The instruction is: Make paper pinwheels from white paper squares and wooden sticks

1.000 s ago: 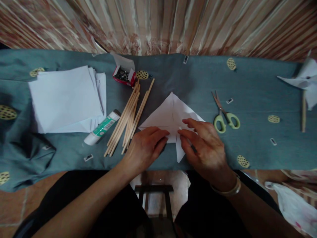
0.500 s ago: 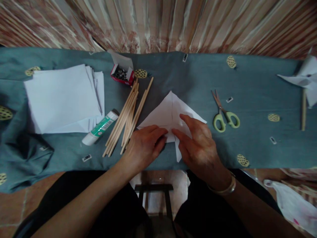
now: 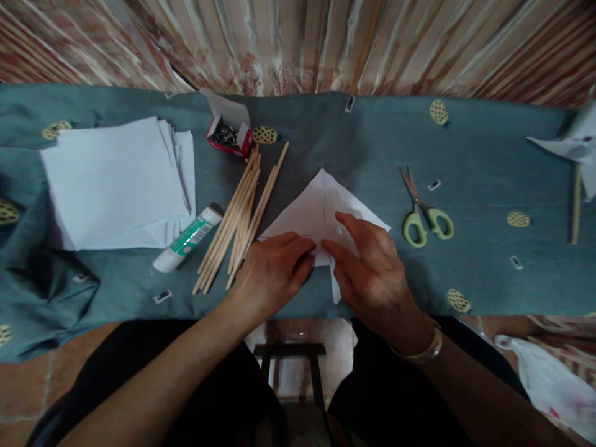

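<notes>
A white sheet of paper [image 3: 310,202], folded with creases, lies on the cloth in front of me, its peak pointing away. My left hand [image 3: 279,264] has its thumb and fingers closed on the lower left edge of the sheet. On the right part of the paper rests my right hand [image 3: 372,267], thumb and forefinger apart and touching the surface. A narrow paper flap [image 3: 336,285] sticks out below, between the hands. Scissors [image 3: 426,217] with green handles lie right of the sheet, blades slightly parted.
Wooden sticks [image 3: 233,230] lie left of my left hand, beside a glue stick [image 3: 189,239] and a paper stack [image 3: 116,186]. Behind them stands an open red box [image 3: 230,136] of small metal pieces. A paper pinwheel [image 3: 580,149] sits far right on the green tablecloth [image 3: 484,161].
The view has shifted very slightly. My right fingertips have slid a touch to the left on the paper; the left hand is nearly still.
</notes>
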Available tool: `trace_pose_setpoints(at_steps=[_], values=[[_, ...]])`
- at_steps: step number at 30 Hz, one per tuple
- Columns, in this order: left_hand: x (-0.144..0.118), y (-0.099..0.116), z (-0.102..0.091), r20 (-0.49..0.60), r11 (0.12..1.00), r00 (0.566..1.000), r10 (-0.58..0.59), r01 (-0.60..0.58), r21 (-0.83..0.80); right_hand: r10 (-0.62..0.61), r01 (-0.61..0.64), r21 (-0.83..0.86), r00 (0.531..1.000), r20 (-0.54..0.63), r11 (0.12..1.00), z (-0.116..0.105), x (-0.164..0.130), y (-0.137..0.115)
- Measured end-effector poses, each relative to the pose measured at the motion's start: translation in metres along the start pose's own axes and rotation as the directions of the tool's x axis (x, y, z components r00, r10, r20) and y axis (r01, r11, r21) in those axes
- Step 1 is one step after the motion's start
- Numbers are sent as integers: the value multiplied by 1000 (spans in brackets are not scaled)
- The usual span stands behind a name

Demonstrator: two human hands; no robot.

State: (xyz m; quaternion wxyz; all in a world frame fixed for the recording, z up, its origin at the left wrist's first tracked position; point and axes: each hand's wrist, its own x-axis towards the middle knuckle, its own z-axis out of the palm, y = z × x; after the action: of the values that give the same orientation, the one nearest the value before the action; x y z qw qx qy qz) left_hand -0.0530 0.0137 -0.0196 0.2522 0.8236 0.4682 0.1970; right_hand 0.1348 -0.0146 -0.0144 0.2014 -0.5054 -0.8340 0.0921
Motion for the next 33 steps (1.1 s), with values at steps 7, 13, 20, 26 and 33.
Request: trace_pose_setpoints(at_steps=[7,13,20,26,33], values=[[1,1,0,7,1000,1000,-10,10,-11,-24,23,-46,999,-22,999,0,2,-2],[2,1,-2,10,1000,1000,-12,12,-10,-35,33,-67,999,-32,997,0,3,-2],[3,1,-2,21,999,999,-30,31,-31,-21,19,-68,999,-25,998,2,4,-3],[4,1,-3,58,998,997,-41,43,-43,-4,4,-85,1000,-2,996,4,8,-2],[3,0,-3,68,1000,998,-17,17,4,-7,8,-85,1000,16,996,6,7,-1]])
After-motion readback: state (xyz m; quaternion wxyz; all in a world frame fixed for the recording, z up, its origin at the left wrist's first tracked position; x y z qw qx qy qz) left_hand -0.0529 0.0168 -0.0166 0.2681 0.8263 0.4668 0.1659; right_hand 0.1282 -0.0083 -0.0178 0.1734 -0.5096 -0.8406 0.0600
